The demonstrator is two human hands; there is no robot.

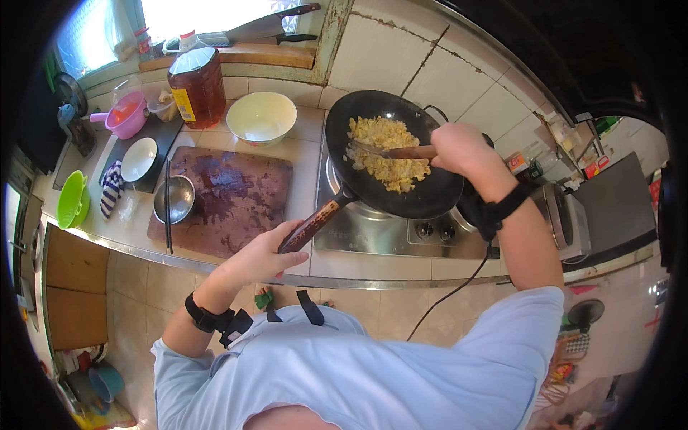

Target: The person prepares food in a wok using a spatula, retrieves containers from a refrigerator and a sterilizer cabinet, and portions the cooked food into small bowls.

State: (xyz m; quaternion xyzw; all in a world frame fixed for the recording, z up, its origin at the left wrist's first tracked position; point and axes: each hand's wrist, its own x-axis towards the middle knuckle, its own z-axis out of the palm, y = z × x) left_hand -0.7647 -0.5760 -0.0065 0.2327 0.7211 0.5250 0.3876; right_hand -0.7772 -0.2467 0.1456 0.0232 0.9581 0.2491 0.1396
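Observation:
My left hand [269, 252] grips the worn wooden handle [312, 226] of a black wok [355, 188], which is over the steel gas stove [365, 236]. Yellow-and-white food, like fried rice with egg [398, 177], lies spread in the wok's middle. My right hand [462, 148] is closed around the wooden handle of a spatula [406, 153]. The spatula's metal end is within the food and partly hidden by it. The wok's small loop handle [436, 112] shows behind my right hand.
Left of the stove is a wet wooden cutting board [242, 193] with a steel bowl [174, 199] and black chopsticks [168, 215] across it. Behind stand a cream enamel bowl [262, 118] and an oil jug [198, 88]. Knives [263, 27] rest by the window. A cable [451, 301] hangs at the right.

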